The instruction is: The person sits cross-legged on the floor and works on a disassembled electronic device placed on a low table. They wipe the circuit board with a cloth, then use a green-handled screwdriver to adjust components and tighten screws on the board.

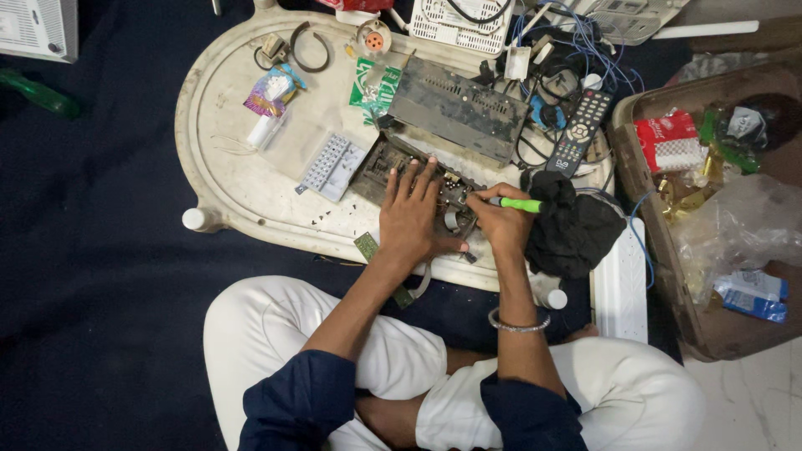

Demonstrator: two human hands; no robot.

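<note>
A cream-coloured oval plastic surface sits low on a dark blue floor covering, crowded with electronics parts, and the person sits cross-legged at its near edge. The left hand lies flat with its fingers spread, pressing down on an opened dark electronic chassis with exposed circuit board at the near side of the surface. The right hand is closed around a screwdriver with a bright green handle, its tip pointing left into a small metal part on the board, just beside the left thumb. As a judgement, the work looks well under way: the dark perforated metal cover is already off and lies behind the chassis, and small dark screws are scattered loose on the surface near a pale grey compartmented plastic bit tray. The board itself is not yet out of the chassis, so fastening or unfastening on it seems left to do. A black remote control lies by a tangle of blue and black wires, a crumpled black cloth rests just right of the right hand, and a brown open case of packets stands further right.
</note>
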